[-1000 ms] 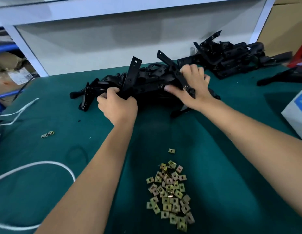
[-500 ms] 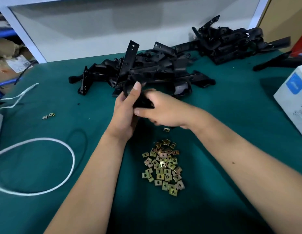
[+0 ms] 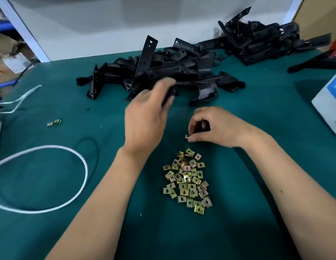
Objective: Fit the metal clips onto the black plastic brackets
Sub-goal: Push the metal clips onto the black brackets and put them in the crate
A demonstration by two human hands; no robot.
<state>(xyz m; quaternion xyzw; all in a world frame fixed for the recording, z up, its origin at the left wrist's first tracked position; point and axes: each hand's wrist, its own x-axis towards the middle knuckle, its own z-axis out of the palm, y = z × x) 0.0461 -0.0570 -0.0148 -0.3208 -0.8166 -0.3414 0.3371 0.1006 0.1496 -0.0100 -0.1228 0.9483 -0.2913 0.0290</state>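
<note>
Green felt bench point(image 3: 257, 113); right hand point(image 3: 218, 126) pinched one metal clip point(image 3: 187, 136); left hand point(image 3: 146, 117) gripped a blurred black bracket point(image 3: 170, 91) just up-left of it.

Green felt-covered table point(image 3: 50, 231) fills the view, white panel wall point(image 3: 111, 25) behind it at 12 o'clock, white frame post point(image 3: 22, 29) at 10 o'clock, cardboard and blue shelving point(image 3: 5, 53) at 9 o'clock, brown board point(image 3: 321, 8) at 2 o'clock, even indoor light

Left hand point(image 3: 146, 117) raised, blurred; right hand point(image 3: 212, 126) fingers curled, pinching.
</note>
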